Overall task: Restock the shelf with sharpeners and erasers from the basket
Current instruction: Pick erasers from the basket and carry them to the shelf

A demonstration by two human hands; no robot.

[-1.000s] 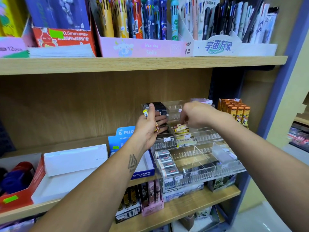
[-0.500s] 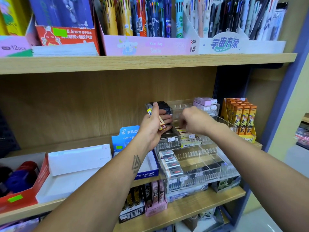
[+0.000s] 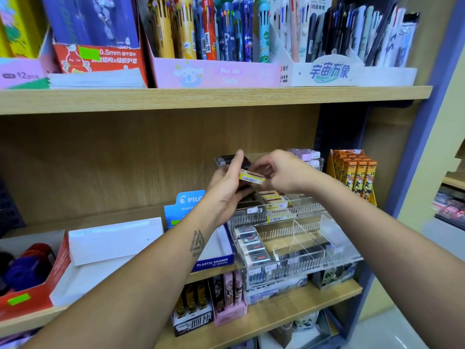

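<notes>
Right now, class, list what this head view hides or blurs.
- Basket: outside the head view.
- Items under the yellow-edged eraser in the left hand: hidden by the palm and fingers.
- Right hand fingertips: curled behind the eraser.
- Price labels on the acrylic tray: too small.
- Pens on the top shelf: blurred.

A clear tiered organizer (image 3: 297, 263) is sitting on the middle shelf (image 3: 105, 217), right of a Pilot eraser box (image 3: 214, 258). Both hands (image 3: 226, 190) (image 3: 281, 172) are hovering over its far tier, an eraser (image 3: 251, 177) lying between them.
</notes>
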